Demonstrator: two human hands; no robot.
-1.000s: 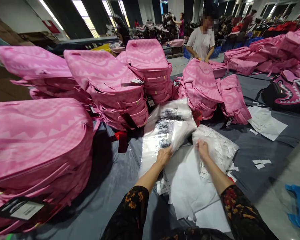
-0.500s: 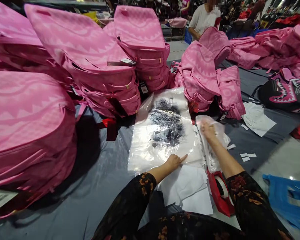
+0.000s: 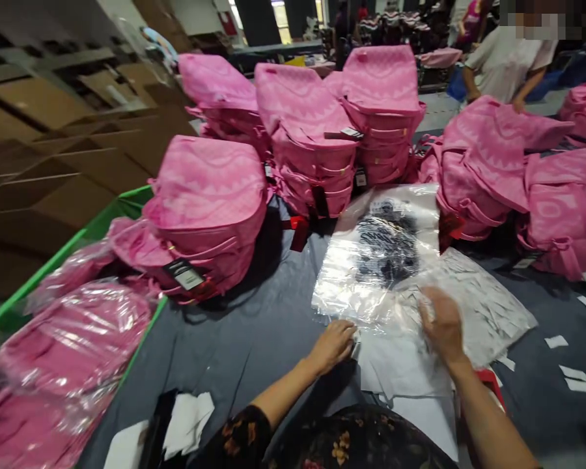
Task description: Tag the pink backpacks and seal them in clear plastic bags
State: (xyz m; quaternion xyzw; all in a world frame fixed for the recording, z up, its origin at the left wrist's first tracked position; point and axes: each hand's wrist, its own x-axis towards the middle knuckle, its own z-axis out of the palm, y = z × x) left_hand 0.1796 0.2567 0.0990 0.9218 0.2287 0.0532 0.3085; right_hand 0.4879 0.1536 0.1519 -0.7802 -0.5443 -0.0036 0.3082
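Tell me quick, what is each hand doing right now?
Left hand: curled, pinching the near edge of the clear plastic bag.
Right hand: open, over the bag, blurred.

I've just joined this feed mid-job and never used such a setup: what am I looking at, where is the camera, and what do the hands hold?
No machine: a person works with bare hands, and the camera sits on their head, looking forward and down. The left hand curls at the near edge of a clear printed bag on the grey table cover; a grip cannot be confirmed. The right hand, blurred, is open over a packet of white slips. Pink backpacks are stacked around; a co-worker stands beyond.
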